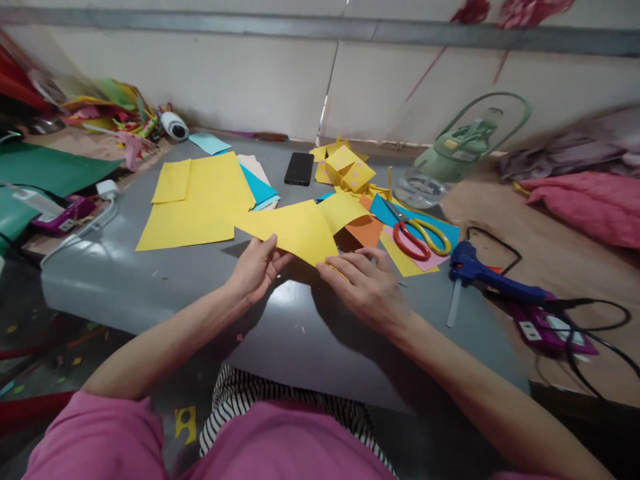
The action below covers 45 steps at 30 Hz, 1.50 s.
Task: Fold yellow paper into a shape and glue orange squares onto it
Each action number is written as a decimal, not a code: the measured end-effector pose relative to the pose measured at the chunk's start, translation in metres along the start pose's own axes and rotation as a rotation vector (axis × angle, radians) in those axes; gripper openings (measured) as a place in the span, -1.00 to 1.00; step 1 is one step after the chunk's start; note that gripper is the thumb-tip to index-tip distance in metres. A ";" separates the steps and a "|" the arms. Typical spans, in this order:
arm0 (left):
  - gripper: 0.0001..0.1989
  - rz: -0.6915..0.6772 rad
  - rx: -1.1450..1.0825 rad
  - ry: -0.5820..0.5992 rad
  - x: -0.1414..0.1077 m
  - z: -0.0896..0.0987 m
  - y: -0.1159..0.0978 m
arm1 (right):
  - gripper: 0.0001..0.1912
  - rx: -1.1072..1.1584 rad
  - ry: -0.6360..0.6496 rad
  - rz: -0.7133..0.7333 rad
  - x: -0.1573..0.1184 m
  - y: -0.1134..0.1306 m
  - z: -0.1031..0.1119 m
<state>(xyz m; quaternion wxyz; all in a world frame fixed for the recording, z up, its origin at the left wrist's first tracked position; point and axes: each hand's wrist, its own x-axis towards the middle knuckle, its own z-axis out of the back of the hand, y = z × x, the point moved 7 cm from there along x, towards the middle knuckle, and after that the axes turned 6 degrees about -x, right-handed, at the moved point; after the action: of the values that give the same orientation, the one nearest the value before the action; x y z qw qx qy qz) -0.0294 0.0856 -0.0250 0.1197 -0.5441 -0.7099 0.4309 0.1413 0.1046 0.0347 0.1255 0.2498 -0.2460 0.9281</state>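
Observation:
A plain yellow sheet (300, 230) is held tilted above the grey table (300, 333). My left hand (260, 269) pinches its lower left edge, thumb on top and fingers beneath. At the lower right corner, my right hand (367, 283) grips the same sheet with bent fingers. Another yellow piece (344, 212) shows just behind that sheet's right side. Larger yellow paper (200, 207) lies flat to the left, with a small yellow piece (171, 181) on it. Scissors (420, 239) with red and yellow handles rest on coloured paper at the right.
A black phone (299, 169) and folded yellow paper shapes (345, 169) lie towards the wall. On the right are a green bottle (463, 150), a blue glue gun (480, 270) and a purple power strip (550, 328) with cables. A white cable (83, 230) crosses the left table edge.

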 end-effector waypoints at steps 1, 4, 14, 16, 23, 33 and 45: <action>-0.90 0.048 -0.006 0.009 -0.007 0.002 0.006 | -0.78 -0.006 0.002 -0.002 -0.002 -0.001 -0.001; -0.91 0.191 -0.017 0.008 -0.026 0.007 0.025 | -0.82 0.079 0.035 -0.055 -0.007 -0.002 -0.006; -0.72 0.186 0.731 0.603 -0.085 -0.010 0.044 | -0.77 0.080 0.195 0.027 -0.022 0.018 -0.014; -0.70 -0.148 1.076 0.701 -0.091 -0.015 0.033 | -0.76 0.085 0.216 0.062 -0.025 0.021 -0.012; -0.79 -1.002 1.753 0.633 -0.082 -0.019 0.026 | -0.78 0.183 0.227 -0.004 -0.037 0.031 -0.005; -0.78 -1.023 1.768 0.633 -0.090 -0.017 0.023 | -0.81 0.384 0.207 -0.200 -0.035 0.028 -0.007; -0.72 -0.945 1.739 0.563 -0.082 -0.008 0.002 | -0.88 0.411 0.121 -0.264 -0.026 0.015 0.004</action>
<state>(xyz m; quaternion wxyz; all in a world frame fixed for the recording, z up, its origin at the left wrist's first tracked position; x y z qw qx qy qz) 0.0082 0.0179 0.0024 0.7916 -0.0155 -0.2403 0.5616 0.1591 0.0866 0.0180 0.2067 0.2442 -0.0093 0.9474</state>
